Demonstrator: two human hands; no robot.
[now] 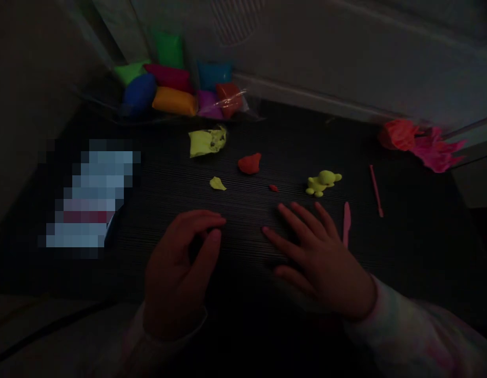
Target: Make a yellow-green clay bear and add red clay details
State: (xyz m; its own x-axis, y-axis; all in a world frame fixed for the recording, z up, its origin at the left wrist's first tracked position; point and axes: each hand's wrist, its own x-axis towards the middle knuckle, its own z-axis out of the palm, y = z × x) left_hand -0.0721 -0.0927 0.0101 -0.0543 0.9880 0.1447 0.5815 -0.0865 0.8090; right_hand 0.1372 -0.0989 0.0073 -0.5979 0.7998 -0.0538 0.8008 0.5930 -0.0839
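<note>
My left hand (184, 270) is curled over the dark table, thumb tip close against the fingers; whatever lies between them, if anything, is hidden. Fingers spread, my right hand (320, 257) rests palm down and open on the tabletop. Just beyond its fingertips sits a small yellow clay figure (321, 182) with a round head and stubby limbs. A tiny red clay bit (273, 187) lies near its fingers, with a larger red clay lump (249, 164) farther back. A thin yellow clay scrap (217, 183) is beyond my left hand. Beside my right hand is a pink plastic clay knife (346, 223).
Along the back lies a clear bag with several coloured clay packs (174, 101). Nearer is an opened yellow clay pack (206, 143). A lit, blurred-out phone screen (91, 189) is at left. Rightward are a thin pink tool (376, 190) and crumpled orange-pink material (401, 135).
</note>
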